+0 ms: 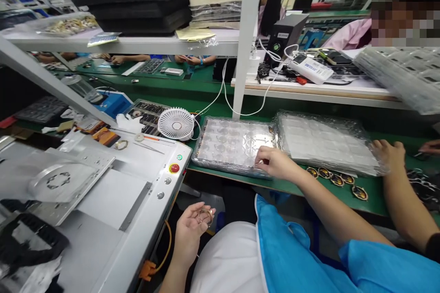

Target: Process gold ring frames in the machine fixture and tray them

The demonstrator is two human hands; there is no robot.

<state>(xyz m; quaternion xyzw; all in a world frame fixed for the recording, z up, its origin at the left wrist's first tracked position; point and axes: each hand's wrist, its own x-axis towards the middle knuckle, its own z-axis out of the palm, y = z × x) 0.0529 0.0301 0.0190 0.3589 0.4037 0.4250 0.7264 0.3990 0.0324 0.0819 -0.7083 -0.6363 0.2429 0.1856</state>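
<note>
white desk fan, red button

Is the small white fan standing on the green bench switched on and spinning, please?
Cannot tell: the small white fan lies face up beside the clear blister tray, and its grille hides whether the blades turn.

thin metal ring | coppery | in upturned palm | clear blister tray | flat on bench

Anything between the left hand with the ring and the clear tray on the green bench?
Nothing visible blocks it. The left hand holds a thin ring below the bench edge; the clear tray lies up and to the right. The right hand rests on the tray's near right corner, beside that path.
</note>
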